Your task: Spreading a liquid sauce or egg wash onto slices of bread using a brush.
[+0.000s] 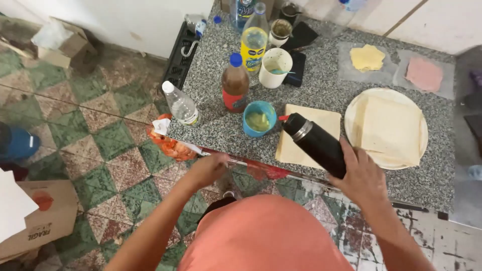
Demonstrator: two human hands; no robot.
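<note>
Clearly a pour is in hand: the right hand (362, 176) wraps around a black thermos flask (315, 144), tilted with its spout toward the blue cup (259, 119) of pale green contents, just above the wooden cutting board (305, 135) on the granite tabletop (321, 95). The left hand (210, 168) hovers at the tabletop's front edge, fingers curled; whether it grips anything I cannot tell. By my judgement, the coming move calls for a steadier tilt over the cup's mouth. A plate (351, 118) with flat bread sits just beside the board. No stream is visible, and the spout's state is hard to make out.
</note>
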